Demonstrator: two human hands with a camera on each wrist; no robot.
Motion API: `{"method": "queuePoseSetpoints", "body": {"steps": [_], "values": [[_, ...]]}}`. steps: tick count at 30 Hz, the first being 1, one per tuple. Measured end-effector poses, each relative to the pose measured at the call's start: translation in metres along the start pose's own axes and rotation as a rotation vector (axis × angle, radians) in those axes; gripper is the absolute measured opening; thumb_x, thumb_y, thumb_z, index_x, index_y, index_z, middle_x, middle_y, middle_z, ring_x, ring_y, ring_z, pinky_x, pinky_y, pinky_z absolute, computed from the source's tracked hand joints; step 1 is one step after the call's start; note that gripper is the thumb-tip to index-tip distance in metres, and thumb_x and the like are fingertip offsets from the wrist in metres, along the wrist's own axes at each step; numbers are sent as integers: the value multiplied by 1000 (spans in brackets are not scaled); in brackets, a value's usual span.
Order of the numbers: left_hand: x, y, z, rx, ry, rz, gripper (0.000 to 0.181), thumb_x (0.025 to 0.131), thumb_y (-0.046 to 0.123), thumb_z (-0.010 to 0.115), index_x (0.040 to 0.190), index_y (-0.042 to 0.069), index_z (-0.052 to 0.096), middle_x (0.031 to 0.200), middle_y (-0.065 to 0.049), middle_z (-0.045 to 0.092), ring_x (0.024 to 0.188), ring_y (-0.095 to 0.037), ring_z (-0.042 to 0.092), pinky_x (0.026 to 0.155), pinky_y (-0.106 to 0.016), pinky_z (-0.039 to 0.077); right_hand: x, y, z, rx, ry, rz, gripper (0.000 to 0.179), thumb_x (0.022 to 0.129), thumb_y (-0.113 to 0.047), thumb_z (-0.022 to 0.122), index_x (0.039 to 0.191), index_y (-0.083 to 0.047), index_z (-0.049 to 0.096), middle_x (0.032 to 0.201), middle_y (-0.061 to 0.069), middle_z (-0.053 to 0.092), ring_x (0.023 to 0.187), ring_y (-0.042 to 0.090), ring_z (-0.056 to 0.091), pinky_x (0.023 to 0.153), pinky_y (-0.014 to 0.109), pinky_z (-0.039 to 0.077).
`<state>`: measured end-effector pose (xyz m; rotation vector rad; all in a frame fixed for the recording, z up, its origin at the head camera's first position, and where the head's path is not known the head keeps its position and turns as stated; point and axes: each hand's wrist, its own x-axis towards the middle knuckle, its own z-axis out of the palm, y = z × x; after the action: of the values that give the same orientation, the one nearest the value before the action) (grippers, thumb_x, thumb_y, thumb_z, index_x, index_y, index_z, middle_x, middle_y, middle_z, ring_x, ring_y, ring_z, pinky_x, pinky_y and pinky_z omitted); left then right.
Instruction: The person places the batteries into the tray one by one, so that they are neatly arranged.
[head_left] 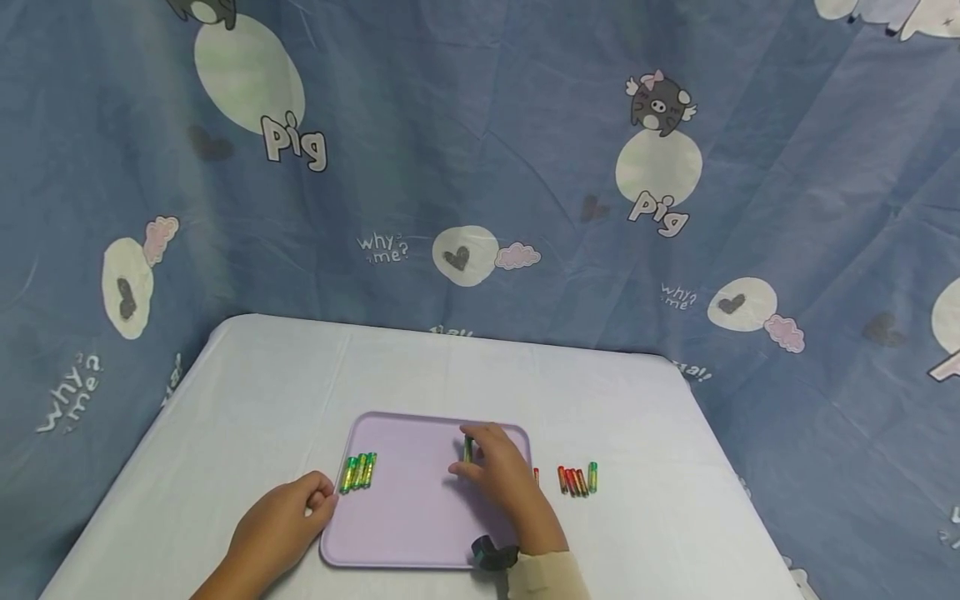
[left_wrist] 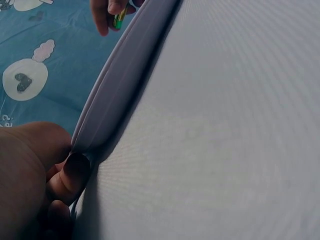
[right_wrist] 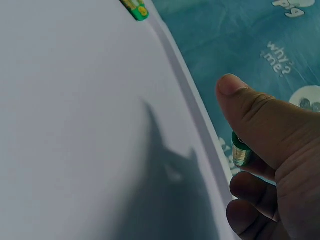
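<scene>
A light purple tray (head_left: 412, 533) lies on the white table. Above its right part, my right hand (head_left: 502, 475) pinches a green battery (head_left: 468, 450) between thumb and fingers. In the right wrist view, the end of this held battery (right_wrist: 241, 151) shows below the thumb. My left hand (head_left: 281, 521) grips the tray's left rim; the left wrist view has the rim (left_wrist: 82, 125) running in between thumb and curled fingers. Several green-and-gold batteries (head_left: 358, 472) lie side by side in the tray along its left side.
Right of the tray, several red batteries (head_left: 573, 482) lie in a row with one green battery (head_left: 592, 477) at the end. Another red battery (head_left: 536, 477) is partly hidden by my right hand. A patterned blue cloth (head_left: 480, 167) hangs behind the table.
</scene>
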<state>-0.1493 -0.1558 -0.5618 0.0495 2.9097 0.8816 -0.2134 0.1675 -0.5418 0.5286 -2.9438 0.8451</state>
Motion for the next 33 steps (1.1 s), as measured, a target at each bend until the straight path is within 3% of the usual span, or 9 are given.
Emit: {"method": "queuePoseSetpoints", "body": {"steps": [11,24,33], "values": [[1,0,0,1,-16,-18,10,95,30,70,93,22,64,77,9,55,71,-14,50,64,-35,39,9,-13,10,9,-50,42,64,86,-37,86,140,-12,64,131,3,66,100,10,58,97,36,52],[-1,-1,0,-1,-2,-6,9,95,30,70,93,22,65,77,10,56,71,-14,50,63,-34,39,17,-19,23,86,-76,-11,62,86,-37,86,138,-12,66,113,-3,62,93,7,53,86,29,47],[0,-2,1,0,8,3,10,96,30,70,93,22,64,78,11,56,71,-13,50,63,-34,39,24,-27,30,36,-110,-13,64,86,-41,84,141,-15,64,123,-2,64,101,9,55,96,32,49]]}}
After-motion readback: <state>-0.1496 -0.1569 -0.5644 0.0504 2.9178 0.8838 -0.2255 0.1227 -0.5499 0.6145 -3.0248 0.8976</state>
